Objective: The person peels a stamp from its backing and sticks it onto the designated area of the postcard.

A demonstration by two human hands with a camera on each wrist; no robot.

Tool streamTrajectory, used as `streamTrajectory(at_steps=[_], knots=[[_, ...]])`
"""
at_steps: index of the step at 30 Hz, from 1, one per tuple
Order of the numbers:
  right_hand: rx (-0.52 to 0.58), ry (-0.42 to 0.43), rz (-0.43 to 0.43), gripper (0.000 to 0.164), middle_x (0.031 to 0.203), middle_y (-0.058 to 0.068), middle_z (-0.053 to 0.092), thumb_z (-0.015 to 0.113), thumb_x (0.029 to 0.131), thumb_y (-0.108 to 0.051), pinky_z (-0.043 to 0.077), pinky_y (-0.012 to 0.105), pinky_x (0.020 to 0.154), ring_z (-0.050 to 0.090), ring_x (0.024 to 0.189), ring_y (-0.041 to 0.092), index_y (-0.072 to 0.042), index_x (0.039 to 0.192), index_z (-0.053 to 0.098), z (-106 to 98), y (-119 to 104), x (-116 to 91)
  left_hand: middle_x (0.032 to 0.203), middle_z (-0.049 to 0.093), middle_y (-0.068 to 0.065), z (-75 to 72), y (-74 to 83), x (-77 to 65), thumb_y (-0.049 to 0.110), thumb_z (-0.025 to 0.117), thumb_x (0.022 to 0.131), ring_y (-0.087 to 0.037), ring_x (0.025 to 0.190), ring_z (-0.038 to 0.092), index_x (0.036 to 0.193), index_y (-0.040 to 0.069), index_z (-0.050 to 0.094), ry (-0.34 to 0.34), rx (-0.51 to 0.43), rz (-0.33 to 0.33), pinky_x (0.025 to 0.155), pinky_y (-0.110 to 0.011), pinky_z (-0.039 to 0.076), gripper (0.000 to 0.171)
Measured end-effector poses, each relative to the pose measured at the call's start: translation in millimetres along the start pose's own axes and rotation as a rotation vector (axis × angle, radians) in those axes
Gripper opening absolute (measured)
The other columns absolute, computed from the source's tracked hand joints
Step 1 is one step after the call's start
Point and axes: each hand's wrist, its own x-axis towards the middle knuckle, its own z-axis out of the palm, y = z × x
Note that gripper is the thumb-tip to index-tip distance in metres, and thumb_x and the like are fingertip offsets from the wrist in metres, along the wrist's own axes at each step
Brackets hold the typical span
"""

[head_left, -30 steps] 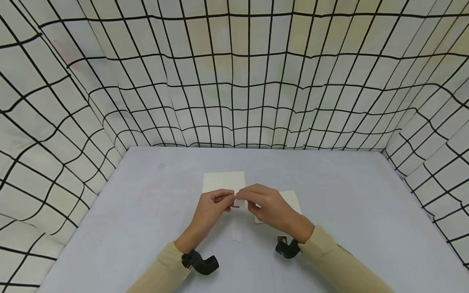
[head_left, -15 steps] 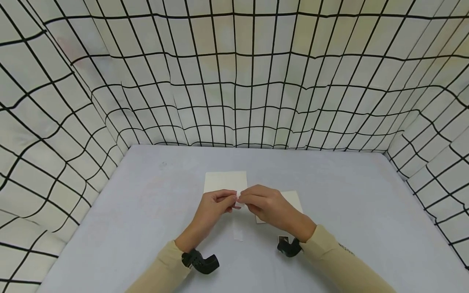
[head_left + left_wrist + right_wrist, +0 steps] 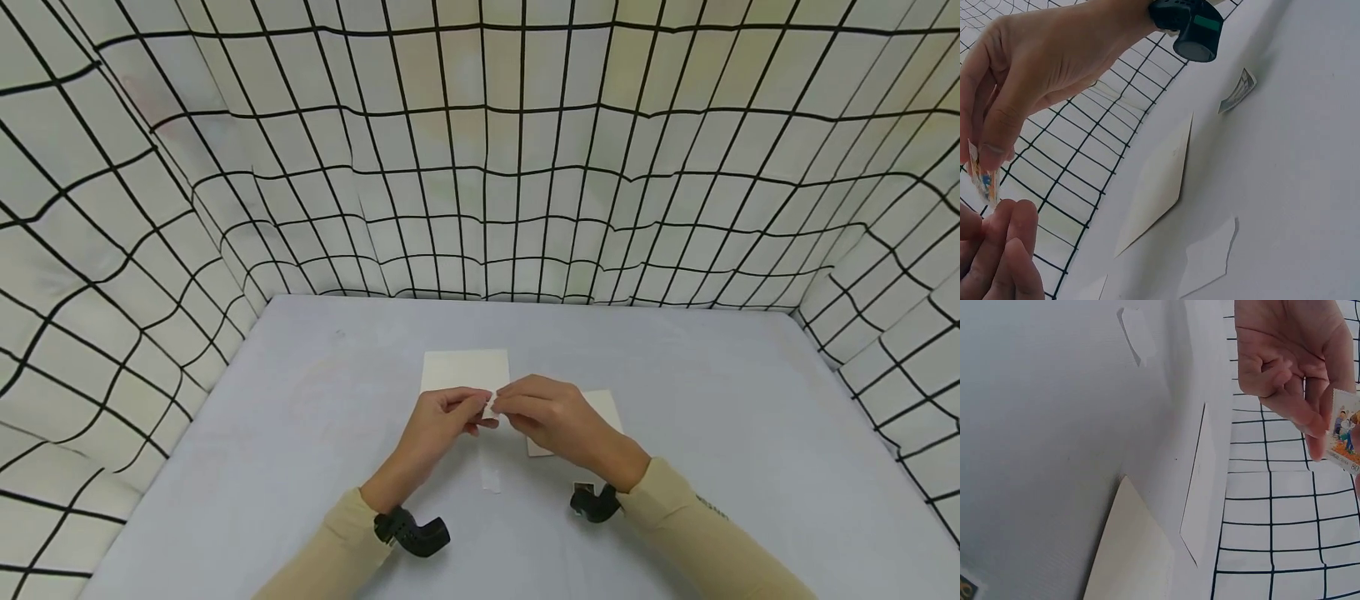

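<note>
A small postage stamp [image 3: 1342, 434] with perforated edges, colourful figures and an "80" is held between both hands above the table. My left hand [image 3: 442, 417] pinches one edge with thumb and fingers. From the other side, the fingertips of my right hand [image 3: 558, 417] pinch it too. In the head view only a pale sliver of the stamp [image 3: 490, 408] shows. Seen from the left wrist, the stamp [image 3: 985, 181] stands edge-on between the right hand [image 3: 1041, 69] above and the left fingers [image 3: 1007, 250] below.
Behind the hands lies a white card [image 3: 467, 367], with a second cream card [image 3: 606, 408] under the right hand. A white paper scrap [image 3: 491, 475] lies nearer. Another stamp [image 3: 1238, 92] rests by the right wrist. Black-gridded netting [image 3: 510, 167] walls the table.
The stamp has turned and tilted between the fingertips, and the fingers have shifted slightly. Everything in the head view has drifted a little to the right.
</note>
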Motion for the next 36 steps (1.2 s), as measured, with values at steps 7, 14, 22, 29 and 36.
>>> streamTrajectory(at_steps=[7, 14, 22, 29, 36], knots=[[0.031, 0.031, 0.067, 0.029, 0.094, 0.0, 0.078, 0.084, 0.075, 0.01, 0.06, 0.017, 0.079, 0.074, 0.09, 0.012, -0.008, 0.097, 0.079, 1.1, 3.9, 3.8, 0.104, 0.081, -0.015, -5.0, 1.6, -0.3, 0.02, 0.065, 0.103, -0.021, 0.094, 0.079, 0.117, 0.007, 0.077, 0.088, 0.21, 0.085, 0.074, -0.02, 0.058, 0.023], [0.082, 0.05, 0.171, 0.023, 0.095, 0.002, 0.079, 0.083, 0.08, 0.006, 0.061, 0.018, 0.078, 0.076, 0.087, 0.013, -0.008, 0.098, 0.079, 1.1, 12.6, 5.0, 0.114, 0.081, -0.004, -16.4, 3.7, 2.6, 0.019, 0.066, 0.1, -0.022, 0.092, 0.077, 0.122, 0.012, 0.076, 0.172, 0.551, 0.242, 0.072, -0.026, 0.059, 0.026], [0.098, 0.1, 0.32, 0.018, 0.092, 0.003, 0.08, 0.081, 0.085, 0.001, 0.062, 0.026, 0.069, 0.073, 0.079, 0.013, -0.008, 0.1, 0.08, 2.0, 24.0, 7.9, 0.148, 0.061, -0.018, -35.2, 5.0, 12.7, 0.027, 0.06, 0.105, -0.038, 0.13, 0.066, 0.146, 0.01, 0.06, 0.087, 0.786, 0.34, 0.103, -0.052, 0.057, 0.044], [0.163, 0.111, 0.511, 0.014, 0.095, 0.006, 0.082, 0.079, 0.089, -0.002, 0.061, 0.026, 0.069, 0.073, 0.076, 0.015, -0.007, 0.102, 0.081, 3.1, 35.0, 12.8, 0.167, 0.039, -0.013, -44.4, 5.8, 21.5, 0.04, 0.059, 0.105, -0.035, 0.158, 0.033, 0.159, 0.009, 0.04, -0.031, 0.941, 0.328, 0.121, -0.059, 0.039, 0.065], [0.245, 0.092, 0.718, 0.01, 0.097, 0.005, 0.082, 0.079, 0.09, -0.008, 0.064, 0.028, 0.076, 0.078, 0.082, 0.017, -0.011, 0.1, 0.082, 10.6, 48.5, 15.6, 0.171, 0.028, -0.018, -48.4, 2.6, 31.8, 0.048, 0.055, 0.105, -0.037, 0.161, 0.023, 0.162, 0.001, 0.029, -0.08, 1.114, 0.264, 0.126, -0.058, 0.032, 0.078]])
